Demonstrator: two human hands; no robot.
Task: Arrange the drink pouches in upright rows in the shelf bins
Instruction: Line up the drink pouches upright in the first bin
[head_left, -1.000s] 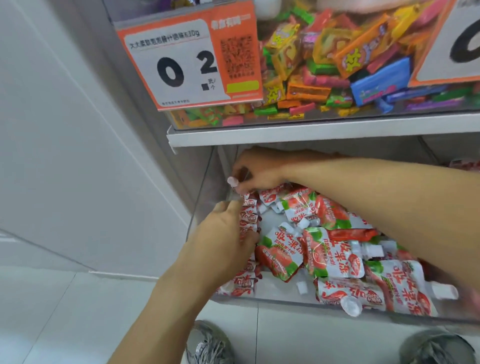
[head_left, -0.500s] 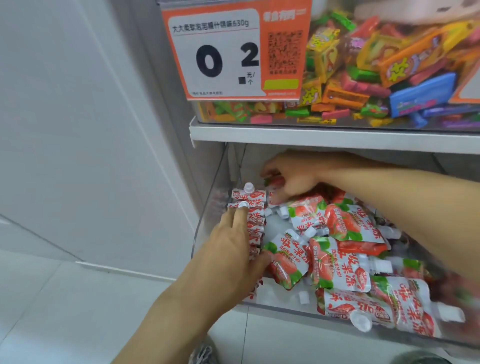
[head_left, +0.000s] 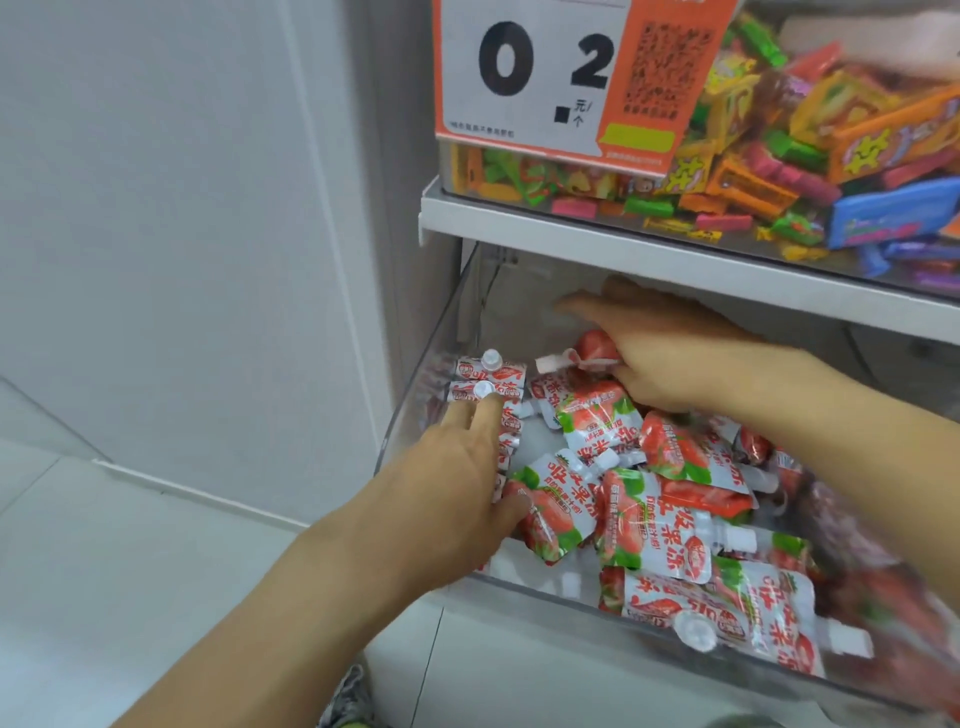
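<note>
**Strawberry pouches, half sorted**

While the left fingers lie straight and close together, their tips press the top of the upright row of pouches along the bin's left wall; the thumb sits lower, against a loose pouch lying flat; so the left hand is flat on the stack rather than gripping anything. Further back, the right hand has its lower fingers curled round one pouch, white cap poking out left, while the forefinger points out straight toward the back wall. Everything else is a jumble; loose pouches lie flat and overlapping across the middle and right of the clear bin, caps pointing every which way. Up top, a white shelf carries a bin of mixed candy with an orange price tag reading 0 2.
</note>
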